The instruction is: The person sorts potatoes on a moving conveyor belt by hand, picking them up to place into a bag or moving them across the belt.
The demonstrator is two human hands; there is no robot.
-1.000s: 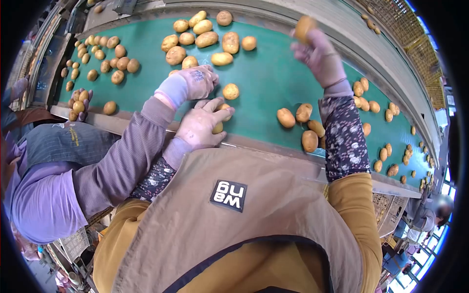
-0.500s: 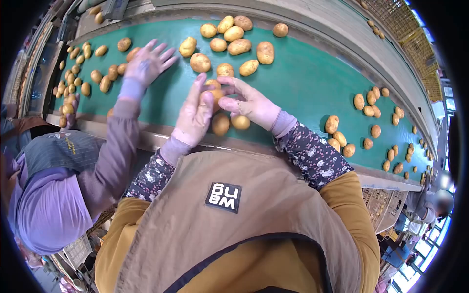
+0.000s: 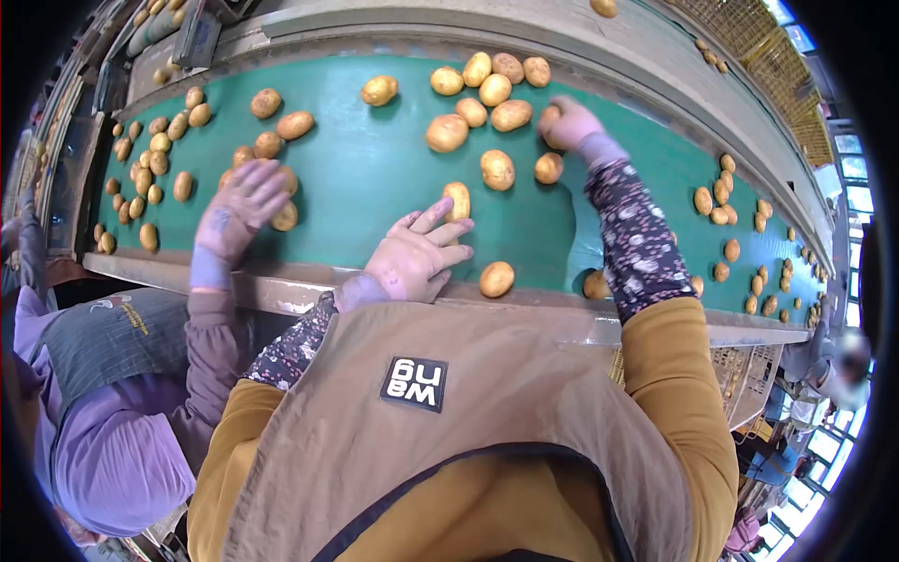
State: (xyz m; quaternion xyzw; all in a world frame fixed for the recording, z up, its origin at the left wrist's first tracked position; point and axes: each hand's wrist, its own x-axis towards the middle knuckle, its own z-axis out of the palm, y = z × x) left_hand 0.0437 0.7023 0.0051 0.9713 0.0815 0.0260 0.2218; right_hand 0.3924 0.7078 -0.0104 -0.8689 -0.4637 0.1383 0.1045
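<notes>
My left hand [image 3: 420, 256] is at the near side of the green conveyor belt [image 3: 337, 173], fingers spread and nothing gripped. A longish potato [image 3: 457, 200] lies right at its fingertips, and another potato [image 3: 496, 279] sits to its right by the near edge. Reaching toward the far side, my right hand [image 3: 574, 126] is closed around a potato [image 3: 550, 116] that its fingers partly cover. Just below that hand lies a rounder potato [image 3: 549, 169]. A loose group of several potatoes [image 3: 494, 90] is spread to its left.
On my left, a co-worker's open hand [image 3: 242, 211] hovers by several potatoes [image 3: 284, 216]. More potatoes [image 3: 150, 169] lie at the belt's left end, others [image 3: 721, 192] along the right. A metal rail [image 3: 524, 314] borders the near edge; a ledge [image 3: 449, 23] runs behind.
My hands, earlier together around potatoes at the near side, have parted. The right moved far and right onto a potato; the left opened and shifted right. Middle potatoes shifted right; the co-worker's hand drew back.
</notes>
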